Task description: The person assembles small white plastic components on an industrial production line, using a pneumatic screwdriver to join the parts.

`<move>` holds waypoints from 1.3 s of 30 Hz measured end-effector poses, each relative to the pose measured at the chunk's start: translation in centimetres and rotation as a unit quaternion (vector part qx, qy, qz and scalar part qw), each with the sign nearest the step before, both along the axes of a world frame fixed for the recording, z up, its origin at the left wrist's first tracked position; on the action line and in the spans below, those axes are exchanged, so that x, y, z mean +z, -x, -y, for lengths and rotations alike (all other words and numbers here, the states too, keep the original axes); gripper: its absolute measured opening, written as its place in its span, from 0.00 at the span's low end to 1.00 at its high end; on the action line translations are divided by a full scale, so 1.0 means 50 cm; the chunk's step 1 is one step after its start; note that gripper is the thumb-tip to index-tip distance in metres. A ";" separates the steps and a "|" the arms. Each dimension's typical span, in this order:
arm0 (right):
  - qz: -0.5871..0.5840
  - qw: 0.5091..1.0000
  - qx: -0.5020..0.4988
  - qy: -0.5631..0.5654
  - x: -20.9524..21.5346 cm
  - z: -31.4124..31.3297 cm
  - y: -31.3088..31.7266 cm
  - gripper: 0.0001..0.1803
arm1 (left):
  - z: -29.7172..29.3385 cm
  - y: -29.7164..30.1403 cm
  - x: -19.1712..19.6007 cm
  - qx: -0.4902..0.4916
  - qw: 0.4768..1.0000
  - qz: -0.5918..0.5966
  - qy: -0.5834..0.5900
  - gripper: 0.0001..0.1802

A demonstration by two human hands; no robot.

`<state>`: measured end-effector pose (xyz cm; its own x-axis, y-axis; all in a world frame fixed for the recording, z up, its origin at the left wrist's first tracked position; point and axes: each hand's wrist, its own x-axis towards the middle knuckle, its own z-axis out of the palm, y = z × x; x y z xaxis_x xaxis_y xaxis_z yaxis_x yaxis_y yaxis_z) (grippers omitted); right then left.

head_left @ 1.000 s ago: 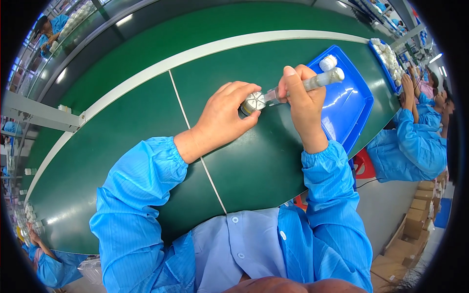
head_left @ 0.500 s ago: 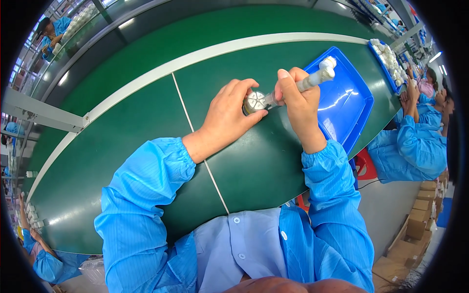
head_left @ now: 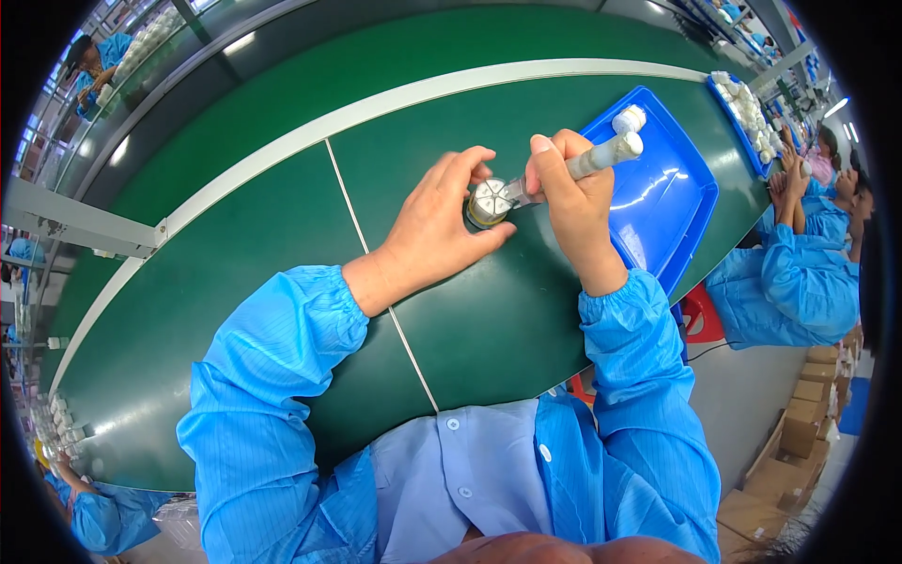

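Note:
My left hand [head_left: 427, 214] curls around a small round part [head_left: 489, 201], its thumb and fingers at the edges. The part has a white top split into wedge-shaped segments and a darker side with a yellowish band, and it rests on the green table. In my right hand [head_left: 573, 202] is a handheld tool [head_left: 595, 158] with a thick grey-white cylindrical handle. Its clear flat end meets the right edge of the part's top; I cannot tell its exact kind. A white cylindrical piece [head_left: 629, 119] lies in the blue tray [head_left: 691, 235] beyond my right hand.
The green tabletop [head_left: 272, 207] has a white strip [head_left: 395, 105] along its far side. At the far right stands another blue tray with white pieces [head_left: 747, 117], near a co-worker in blue [head_left: 799, 273]. White pieces [head_left: 64, 423] sit at the far left near another person.
My left fingers and thumb have loosened slightly around the round part, and the hand has shifted a little left. My right hand and its tool have barely moved.

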<state>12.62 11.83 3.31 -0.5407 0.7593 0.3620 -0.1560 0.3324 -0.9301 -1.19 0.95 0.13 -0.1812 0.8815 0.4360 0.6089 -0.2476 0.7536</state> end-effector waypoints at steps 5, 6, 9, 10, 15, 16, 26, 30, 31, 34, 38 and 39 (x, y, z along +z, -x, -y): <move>-0.040 0.998 -0.002 0.040 0.022 -0.004 -0.011 0.19 | -0.002 0.006 -0.008 -0.019 0.999 0.030 0.035 0.38; -0.058 0.997 -0.001 0.045 0.025 -0.008 -0.013 0.19 | 0.000 0.008 -0.010 -0.044 0.996 0.062 0.035 0.41; -0.039 0.997 0.019 0.062 0.016 -0.008 -0.010 0.19 | 0.000 0.012 -0.010 -0.080 0.991 0.096 0.045 0.40; -0.038 0.997 0.017 0.062 0.016 -0.008 -0.009 0.19 | -0.001 0.013 -0.009 -0.082 0.991 0.097 0.046 0.40; 0.012 0.997 0.031 0.067 0.015 -0.018 -0.007 0.20 | -0.007 0.029 -0.004 -0.139 0.981 0.109 0.077 0.40; 0.013 0.997 0.031 0.068 0.012 -0.020 -0.005 0.20 | -0.009 0.034 -0.005 -0.138 0.981 0.110 0.079 0.40; -0.097 0.993 -0.022 0.070 0.013 -0.022 -0.010 0.19 | -0.043 0.113 -0.015 -0.220 0.909 0.303 0.183 0.36; -0.066 0.995 -0.013 0.068 0.000 -0.017 -0.005 0.19 | -0.046 0.137 -0.002 -0.196 0.901 0.325 0.210 0.29; -0.056 0.997 -0.005 0.061 -0.004 -0.015 -0.004 0.18 | -0.046 0.140 0.002 -0.195 0.901 0.325 0.210 0.29; -0.047 0.997 -0.001 0.061 -0.012 -0.012 -0.003 0.18 | -0.044 0.153 0.003 -0.182 0.910 0.320 0.190 0.24; -0.035 0.998 -0.030 0.034 -0.003 0.001 -0.007 0.19 | -0.068 0.240 -0.011 0.057 0.998 -0.024 0.011 0.24; -0.035 0.999 -0.033 0.011 -0.006 0.003 -0.007 0.19 | -0.072 0.277 -0.008 0.143 0.982 -0.126 -0.016 0.25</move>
